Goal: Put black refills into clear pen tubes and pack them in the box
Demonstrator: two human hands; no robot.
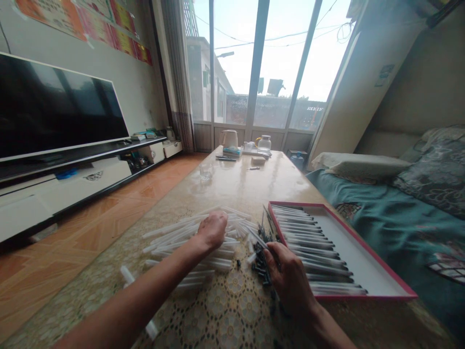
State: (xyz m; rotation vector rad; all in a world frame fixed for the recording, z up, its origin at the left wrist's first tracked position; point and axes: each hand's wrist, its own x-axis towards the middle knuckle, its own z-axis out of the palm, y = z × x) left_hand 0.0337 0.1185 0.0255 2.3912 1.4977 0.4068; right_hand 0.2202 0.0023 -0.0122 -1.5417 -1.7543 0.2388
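Note:
My left hand is closed, its fingers curled over a spread pile of white translucent pen barrels; what it grips is hidden. In my right hand, a slim pale pen is pinched between thumb and fingers, tilted up to the left. Below and beside that hand lies a heap of small black pen caps. Dark thin pen parts lie behind it, against the box. To the right, a shallow box with a pink-red rim holds a row of pens with dark ends.
Everything lies on a long patterned table. A drinking glass stands farther back, with a kettle, a glass pitcher and a small box at the far end. A sofa flanks the right side.

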